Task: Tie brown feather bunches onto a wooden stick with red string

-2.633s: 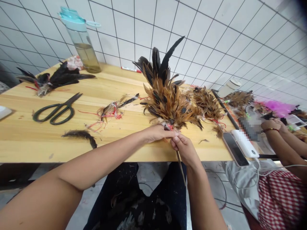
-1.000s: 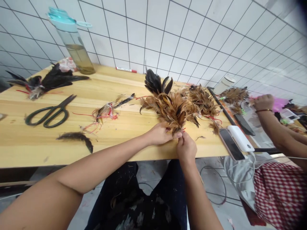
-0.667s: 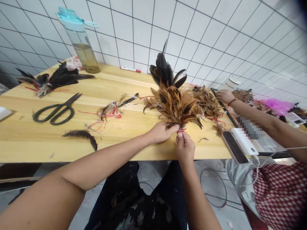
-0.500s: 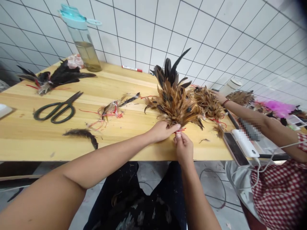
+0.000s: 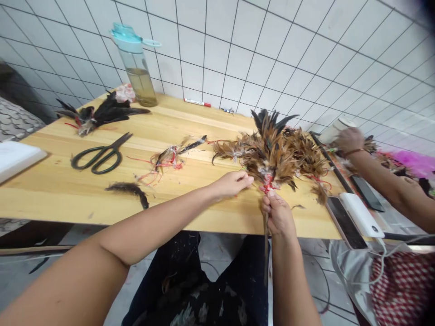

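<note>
My right hand [image 5: 279, 212] is closed around the base of a feather duster [image 5: 271, 151]. Its brown and black feathers fan out away from me, and red binding [image 5: 268, 182] wraps the neck just above my fingers. A thin stick [image 5: 266, 246] runs down from that hand past the table edge. To the left of the binding, my left hand [image 5: 234, 184] is closed with thumb and fingers pressed together, apart from the duster. What it pinches, if anything, is too small to make out. More brown feather bunches [image 5: 307, 154] lie around and behind the duster.
Dark-handled scissors [image 5: 98, 157], a loose dark feather [image 5: 131, 189], red-tied scraps [image 5: 170, 156] and a black feather bunch [image 5: 98, 115] lie leftward. A water bottle [image 5: 139, 72] stands behind. At right are a phone [image 5: 345, 222], a white power bank [image 5: 362, 213] and a co-worker's arm [image 5: 384, 181].
My left hand has come away from the binding to the left. The duster has turned in my right hand, its stick now showing. The co-worker's hand has moved right, beside a white cup.
</note>
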`<act>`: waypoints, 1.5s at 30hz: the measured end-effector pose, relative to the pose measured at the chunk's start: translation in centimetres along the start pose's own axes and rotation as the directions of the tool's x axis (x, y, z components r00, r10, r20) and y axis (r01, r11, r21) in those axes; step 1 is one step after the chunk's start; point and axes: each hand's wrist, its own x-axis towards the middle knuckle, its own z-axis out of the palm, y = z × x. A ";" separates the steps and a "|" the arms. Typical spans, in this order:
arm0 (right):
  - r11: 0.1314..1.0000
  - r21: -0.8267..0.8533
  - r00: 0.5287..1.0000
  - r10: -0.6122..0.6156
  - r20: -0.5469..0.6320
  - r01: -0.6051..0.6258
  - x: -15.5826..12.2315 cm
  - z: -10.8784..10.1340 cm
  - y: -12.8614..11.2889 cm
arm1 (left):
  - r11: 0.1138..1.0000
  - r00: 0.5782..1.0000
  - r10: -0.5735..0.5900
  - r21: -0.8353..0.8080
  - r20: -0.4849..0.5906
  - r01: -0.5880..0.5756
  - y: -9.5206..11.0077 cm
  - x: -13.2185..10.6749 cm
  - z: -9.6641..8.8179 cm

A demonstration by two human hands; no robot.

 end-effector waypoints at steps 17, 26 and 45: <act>0.992 0.125 0.996 -0.009 0.093 -0.002 1.4 -2.8 -0.6 | 0.413 0.900 0.423 0.907 -0.109 -0.085 -2.3 6.8 -7.7; 0.999 0.013 0.997 -0.048 0.055 0.048 1.2 -2.6 -0.3 | 0.373 0.731 0.676 0.898 -0.092 -0.232 -0.5 4.9 -7.8; 0.963 -0.268 0.976 0.030 0.214 0.029 0.8 -0.7 0.0 | 0.106 0.603 0.693 0.771 0.396 -0.627 2.1 2.5 -2.0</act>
